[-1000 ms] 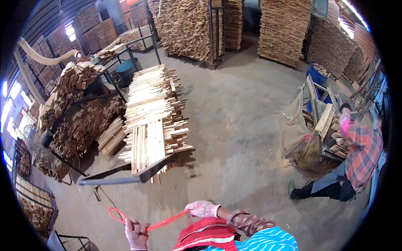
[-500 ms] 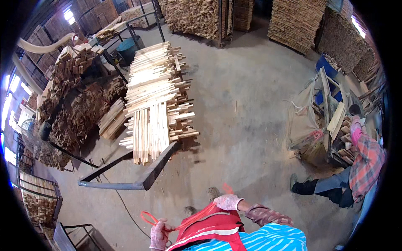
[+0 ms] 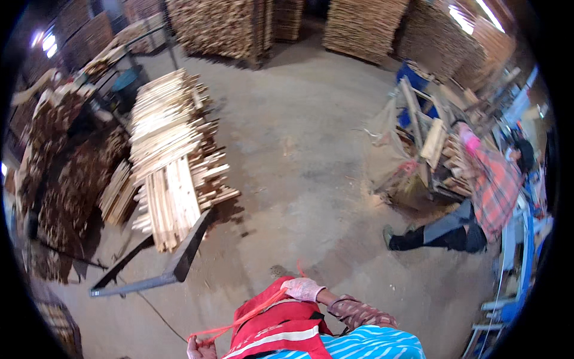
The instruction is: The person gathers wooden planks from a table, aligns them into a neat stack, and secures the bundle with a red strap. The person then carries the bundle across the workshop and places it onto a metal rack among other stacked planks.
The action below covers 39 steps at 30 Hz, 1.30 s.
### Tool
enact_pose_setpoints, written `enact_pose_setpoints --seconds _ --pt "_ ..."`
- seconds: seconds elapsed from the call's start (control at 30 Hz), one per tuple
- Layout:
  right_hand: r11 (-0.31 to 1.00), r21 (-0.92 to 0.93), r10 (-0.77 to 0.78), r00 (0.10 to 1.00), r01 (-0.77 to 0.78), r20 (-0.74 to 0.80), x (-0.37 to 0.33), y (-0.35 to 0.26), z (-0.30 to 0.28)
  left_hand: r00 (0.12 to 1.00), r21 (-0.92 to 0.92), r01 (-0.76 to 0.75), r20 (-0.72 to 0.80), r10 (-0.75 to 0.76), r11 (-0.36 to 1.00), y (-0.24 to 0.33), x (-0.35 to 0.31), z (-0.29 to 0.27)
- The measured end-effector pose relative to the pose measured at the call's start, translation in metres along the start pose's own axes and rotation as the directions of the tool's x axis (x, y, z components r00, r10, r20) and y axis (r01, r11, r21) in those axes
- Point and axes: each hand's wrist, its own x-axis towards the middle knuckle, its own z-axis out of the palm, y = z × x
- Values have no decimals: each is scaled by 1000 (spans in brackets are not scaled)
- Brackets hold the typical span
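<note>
An orange-red cord point(image 3: 248, 316) runs across the red apron point(image 3: 272, 331) on my front, stretched between my two gloved hands. My left hand point(image 3: 202, 348), at the lower edge of the picture, is closed on one end of it. Farther right and higher, my right hand point(image 3: 303, 289) in a pale pink knit glove grips the cord at the apron's upper edge. A loose tail of cord sticks up beyond the right hand. Blue-and-white striped cloth point(image 3: 371, 344) shows below my right forearm.
Pale wooden strips point(image 3: 170, 140) lie stacked on a dark metal cart frame point(image 3: 190, 251) ahead left. A brown heap point(image 3: 72, 179) of wood is beyond them. At right, a person point(image 3: 499, 194) in a plaid shirt bends over a wooden-framed bin point(image 3: 427, 128). Tall wood stacks point(image 3: 365, 30) stand at the back.
My view has swung to the right, so the cart and bin sit farther left. Both hands still hold the cord; the left one is lower and farther left in the picture.
</note>
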Motion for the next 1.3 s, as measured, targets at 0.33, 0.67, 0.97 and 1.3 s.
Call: enact_pose_setpoints --seconds 0.33,0.67,0.97,1.3 --pt "979 159 172 940 -130 -293 -6 14 8 989 100 136 -73 -129 986 34 50 48" --pt "939 225 309 928 -261 -211 4 66 20 987 343 152 -4 -160 927 31 96 160" --pt "948 210 280 941 -239 -193 22 170 85 986 401 146 10 -164 904 12 105 204" --pt "924 138 360 933 -356 -2 -3 168 46 990 412 131 -4 -142 902 -9 99 217"
